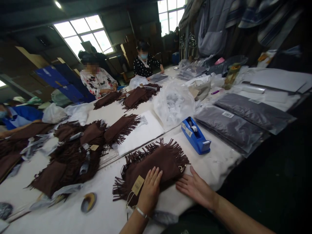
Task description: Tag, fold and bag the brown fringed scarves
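Observation:
A folded brown fringed scarf lies on the white-covered table in front of me. My left hand rests flat on its near side, fingers stretched out together. Beside those fingers a tan paper tag hangs on a string from the scarf. At the scarf's right end is my right hand, palm turned up and thumb apart, fingertips at the near edge by a small metal ring. Neither hand grips anything. A blue tape dispenser stands just beyond the scarf, to the right.
More brown fringed pieces are heaped at the left. Grey items in clear bags lie along the right edge. A clear plastic bag stands mid-table, and a tape roll lies near left. Several people work around the table.

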`<state>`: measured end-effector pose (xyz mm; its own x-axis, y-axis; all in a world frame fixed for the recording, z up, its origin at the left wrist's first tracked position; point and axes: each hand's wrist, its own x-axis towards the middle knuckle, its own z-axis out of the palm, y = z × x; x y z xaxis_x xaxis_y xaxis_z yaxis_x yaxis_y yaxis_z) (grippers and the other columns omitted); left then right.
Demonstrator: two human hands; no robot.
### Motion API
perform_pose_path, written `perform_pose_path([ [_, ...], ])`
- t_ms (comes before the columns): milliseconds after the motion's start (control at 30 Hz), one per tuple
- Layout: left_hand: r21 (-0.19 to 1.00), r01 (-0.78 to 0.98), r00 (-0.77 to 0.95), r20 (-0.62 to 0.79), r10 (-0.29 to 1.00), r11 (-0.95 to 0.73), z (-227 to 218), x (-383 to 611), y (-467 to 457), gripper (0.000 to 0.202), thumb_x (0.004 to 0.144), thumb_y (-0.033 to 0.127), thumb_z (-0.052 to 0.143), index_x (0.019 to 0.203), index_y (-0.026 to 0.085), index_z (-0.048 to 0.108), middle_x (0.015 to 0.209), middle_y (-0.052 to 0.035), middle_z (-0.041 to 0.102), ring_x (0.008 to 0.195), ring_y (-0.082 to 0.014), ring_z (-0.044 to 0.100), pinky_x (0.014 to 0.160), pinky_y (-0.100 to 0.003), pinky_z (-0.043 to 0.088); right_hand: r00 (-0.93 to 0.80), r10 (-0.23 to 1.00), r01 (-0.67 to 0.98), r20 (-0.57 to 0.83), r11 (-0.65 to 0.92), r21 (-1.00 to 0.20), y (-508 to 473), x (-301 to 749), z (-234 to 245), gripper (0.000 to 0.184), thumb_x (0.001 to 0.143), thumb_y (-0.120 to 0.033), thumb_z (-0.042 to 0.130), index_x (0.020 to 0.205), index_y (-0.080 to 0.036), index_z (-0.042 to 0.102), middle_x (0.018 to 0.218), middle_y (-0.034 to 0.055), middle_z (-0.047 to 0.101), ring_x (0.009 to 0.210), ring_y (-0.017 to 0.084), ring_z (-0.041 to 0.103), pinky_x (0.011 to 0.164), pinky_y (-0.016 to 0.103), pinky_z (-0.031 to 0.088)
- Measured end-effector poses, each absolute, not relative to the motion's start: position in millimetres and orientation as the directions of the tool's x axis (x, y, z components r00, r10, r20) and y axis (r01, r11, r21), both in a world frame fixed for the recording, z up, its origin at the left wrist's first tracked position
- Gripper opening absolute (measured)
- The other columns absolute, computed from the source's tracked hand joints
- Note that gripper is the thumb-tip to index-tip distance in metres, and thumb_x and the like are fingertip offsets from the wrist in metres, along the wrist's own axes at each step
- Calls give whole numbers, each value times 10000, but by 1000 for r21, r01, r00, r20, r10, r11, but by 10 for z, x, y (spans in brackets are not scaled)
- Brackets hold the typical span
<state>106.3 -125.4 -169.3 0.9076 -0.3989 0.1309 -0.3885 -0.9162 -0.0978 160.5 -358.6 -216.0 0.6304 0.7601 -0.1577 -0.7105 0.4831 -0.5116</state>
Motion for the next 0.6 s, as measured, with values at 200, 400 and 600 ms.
perform_pose_path([
  [200, -83, -384, 906, 160, -393, -920, -1630, 834, -1520, 705, 736, -43, 315, 1411, 146, 243, 1440, -87, 342, 1362, -226, 226, 1036, -458, 405, 853, 513, -403, -98, 529, -746, -3331, 1963, -2162, 859, 856, -631, -89, 1287, -143, 471, 1199, 147, 586, 1167, 254, 502, 983, 508, 384],
  [400, -153, -405, 887, 172, -428, -901, -1760, 785, -1521, 710, 724, -42, 324, 1406, 145, 261, 1430, -85, 355, 1346, -233, 268, 1021, -436, 424, 940, 339, -214, -36, 504, -836, -3345, 2366, -2216, 859, 865, -603, -99, 1320, -114, 441, 1213, 161, 575, 1196, 272, 471, 980, 519, 381],
  [600, -45, -480, 860, 175, -480, -876, -1834, 822, -1515, 663, 708, 9, 404, 1359, 128, 358, 1402, -113, 400, 1325, -281, 308, 1006, -507, 426, 864, 471, 119, 178, 152, -981, -3236, 2301, -2059, 575, 944, -537, 151, 1418, -232, 264, 1424, 58, 366, 1333, 212, 262, 1105, 471, 229],
])
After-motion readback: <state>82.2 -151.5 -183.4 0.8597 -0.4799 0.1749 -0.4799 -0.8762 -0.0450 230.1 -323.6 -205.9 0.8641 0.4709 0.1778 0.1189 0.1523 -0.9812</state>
